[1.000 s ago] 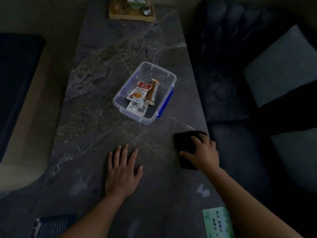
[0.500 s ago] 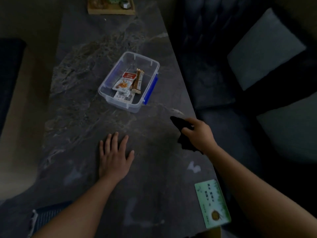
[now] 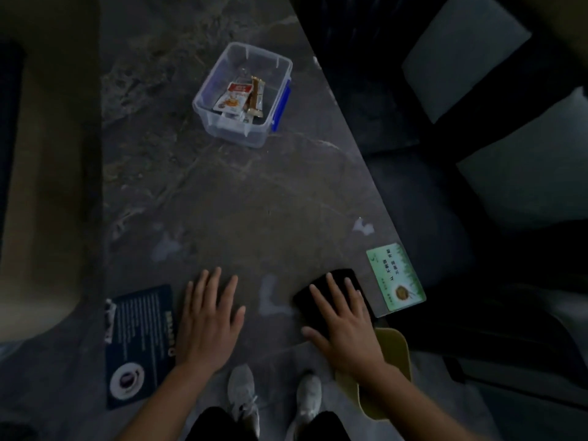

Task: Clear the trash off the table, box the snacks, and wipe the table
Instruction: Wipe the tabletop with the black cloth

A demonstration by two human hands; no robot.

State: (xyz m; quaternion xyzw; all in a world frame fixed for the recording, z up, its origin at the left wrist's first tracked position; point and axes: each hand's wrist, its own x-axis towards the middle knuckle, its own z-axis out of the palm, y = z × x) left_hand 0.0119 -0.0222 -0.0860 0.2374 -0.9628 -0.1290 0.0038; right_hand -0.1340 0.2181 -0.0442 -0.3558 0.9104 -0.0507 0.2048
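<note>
While the room is dim, both hands show plainly at the near edge of the table (image 3: pixel 241 198). The right hand (image 3: pixel 345 323) lies flat with fingers spread on a black cloth (image 3: pixel 337 281), pressing it to the stone; it is splayed over the cloth, not closed around it. The left hand (image 3: pixel 208 316) rests palm down on the bare top, fingers apart, holding nothing.

Just right of the cloth, touching or nearly touching its edge, lies a green card (image 3: pixel 396 276) with dark characters printed on it and a round brownish picture near one end — the writing is too blurred to read. Left of the left hand lies a dark blue card (image 3: pixel 140 338), partly over the table's edge, with lines of small pale text and a round picture of a cup; none of it legible either.

Pale smears (image 3: pixel 270 297) mark the stone between the hands, with more further out.

Well beyond, toward the far side, stands a clear box (image 3: pixel 219 122) with blue latches, lid off. Inside it are snacks (image 3: pixel 238 98) — a white packet with a red band and an orange picture, a thin golden-brown bar beside it, a white packet underneath. Their lettering cannot be made out.

A dark sofa (image 3: pixel 413 186) with grey cushions runs along the table's right side. Below the near edge, two grey shoes (image 3: pixel 243 396) show.
</note>
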